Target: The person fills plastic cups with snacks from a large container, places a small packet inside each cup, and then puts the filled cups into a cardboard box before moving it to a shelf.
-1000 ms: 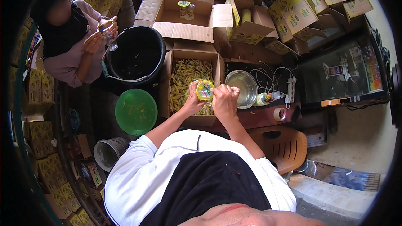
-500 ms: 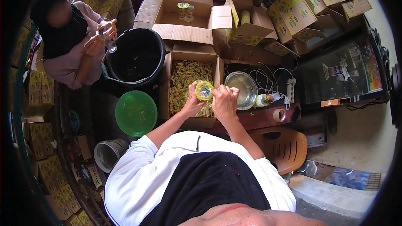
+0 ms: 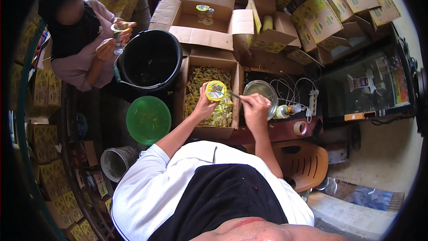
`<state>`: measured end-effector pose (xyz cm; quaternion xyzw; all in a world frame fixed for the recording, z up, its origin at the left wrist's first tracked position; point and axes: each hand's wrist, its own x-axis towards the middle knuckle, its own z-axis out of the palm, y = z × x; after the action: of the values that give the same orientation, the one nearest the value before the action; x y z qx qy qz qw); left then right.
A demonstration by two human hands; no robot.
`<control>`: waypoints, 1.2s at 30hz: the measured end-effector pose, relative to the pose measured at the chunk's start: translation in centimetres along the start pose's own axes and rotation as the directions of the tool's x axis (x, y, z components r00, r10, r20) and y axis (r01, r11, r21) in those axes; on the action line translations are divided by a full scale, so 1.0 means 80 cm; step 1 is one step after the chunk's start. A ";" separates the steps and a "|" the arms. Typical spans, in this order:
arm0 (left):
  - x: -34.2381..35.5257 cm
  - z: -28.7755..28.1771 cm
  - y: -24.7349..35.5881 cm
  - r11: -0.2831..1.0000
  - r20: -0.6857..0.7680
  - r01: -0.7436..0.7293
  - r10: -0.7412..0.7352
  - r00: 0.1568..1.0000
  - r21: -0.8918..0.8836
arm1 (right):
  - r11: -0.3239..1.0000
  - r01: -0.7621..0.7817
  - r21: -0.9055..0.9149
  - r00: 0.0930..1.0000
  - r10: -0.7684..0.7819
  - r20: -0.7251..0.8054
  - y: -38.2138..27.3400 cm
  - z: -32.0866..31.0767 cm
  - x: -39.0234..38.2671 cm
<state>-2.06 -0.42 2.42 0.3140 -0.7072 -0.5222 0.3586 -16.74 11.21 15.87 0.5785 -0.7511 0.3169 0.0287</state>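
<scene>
My left hand (image 3: 203, 105) grips a plastic cup with a round yellow sealed lid (image 3: 216, 90), its top facing up. In my right hand (image 3: 256, 109) is a thin dark tool, perhaps a knife (image 3: 235, 95), its tip close to the lid's right edge; I cannot tell whether it touches. Both hands are over the near part of an open cardboard box (image 3: 237, 78). Yellow-green curled scraps (image 3: 200, 80) fill that box, with shinier pieces near the front.
A metal bowl (image 3: 273, 90), white cables (image 3: 285, 85), a small bottle (image 3: 285, 111) and a tape roll (image 3: 300, 128) lie rightward. A black bucket (image 3: 178, 58) and green basin (image 3: 148, 120) stand left. Another person (image 3: 84, 49) holds a clear cup. Behind, an open carton (image 3: 200, 38) holds two cups.
My right hand has drawn back rightward from the cup, and the dark tool now shows between them. The whole view has shifted slightly. The other person's hands have moved a little around their cup.
</scene>
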 end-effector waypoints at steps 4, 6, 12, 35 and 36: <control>0.023 -0.043 0.013 0.957 -0.079 -0.030 0.007 0.997 -0.287 | 0.976 -0.167 0.141 0.982 0.177 -0.064 0.041 -0.020 -0.021; 0.039 -0.077 0.043 0.934 -0.164 -0.035 -0.026 0.986 -0.357 | 0.957 -0.225 0.182 0.967 0.242 -0.077 0.058 -0.024 -0.036; 0.065 -0.183 0.091 0.937 -0.405 0.339 -0.279 0.871 0.082 | 0.930 -0.346 0.125 0.933 0.355 -0.056 0.099 -0.013 -0.091; 0.074 -0.243 0.038 0.482 -0.144 0.389 -0.468 0.872 0.785 | 0.819 -0.570 0.062 0.820 0.572 -0.014 0.134 0.020 -0.203; 0.074 -0.243 0.037 0.469 -0.154 0.383 -0.454 0.877 0.796 | 0.818 -0.572 0.065 0.819 0.574 -0.014 0.130 0.020 -0.205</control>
<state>10.72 -14.52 10.15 0.5836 -0.7798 -0.2264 0.0090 -20.09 25.66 3.26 0.3215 -0.8801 0.3419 -0.0721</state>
